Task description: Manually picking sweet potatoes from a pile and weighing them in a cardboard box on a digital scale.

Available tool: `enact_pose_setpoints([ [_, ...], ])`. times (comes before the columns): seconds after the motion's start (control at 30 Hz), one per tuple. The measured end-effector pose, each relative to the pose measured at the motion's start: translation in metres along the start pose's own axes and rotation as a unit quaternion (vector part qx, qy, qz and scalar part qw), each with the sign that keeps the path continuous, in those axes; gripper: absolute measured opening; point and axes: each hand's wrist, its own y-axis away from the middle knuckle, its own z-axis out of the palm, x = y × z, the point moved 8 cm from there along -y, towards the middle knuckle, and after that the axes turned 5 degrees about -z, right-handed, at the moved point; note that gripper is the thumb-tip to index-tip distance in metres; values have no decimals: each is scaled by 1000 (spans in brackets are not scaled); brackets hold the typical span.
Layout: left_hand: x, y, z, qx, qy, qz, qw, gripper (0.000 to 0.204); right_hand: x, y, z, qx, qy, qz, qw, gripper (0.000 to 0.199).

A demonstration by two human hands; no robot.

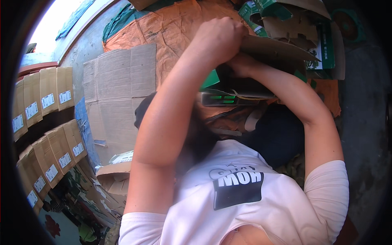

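An open cardboard box with green patches stands in front of me, its brown flap (277,49) raised. My left hand (228,36) is closed at the left end of this flap, knuckles up, with the fingertips hidden. Just below it, my right hand (243,65) reaches in under the flap. Its fingers disappear behind my left wrist and into shadow. A green piece of the box (211,80) shows beside my left forearm. Under the box edge sits a dark device, seemingly a scale, with a lit green display (222,99).
Torn green and brown cartons (322,45) are heaped at the far right. An orange sheet (171,30) covers the floor ahead. Flattened cardboard (118,77) lies to the left, near a small open carton (114,177). Several labelled brown boxes (49,92) stand in rows at far left.
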Motion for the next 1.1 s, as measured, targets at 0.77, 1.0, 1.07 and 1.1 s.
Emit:
enact_pose_setpoints([
  [0.77,-24,-6,-7,97,94,85,987,28,0,411,-117,546,-171,259,778,36],
  [1.0,-65,-11,-26,149,125,25,981,41,0,585,148,446,-126,553,692,23],
  [1.07,-72,-13,-29,150,116,31,981,44,-9,609,243,396,-171,614,661,26],
  [1.1,-76,-13,-29,147,105,20,983,45,-17,610,290,377,-209,613,662,27],
])
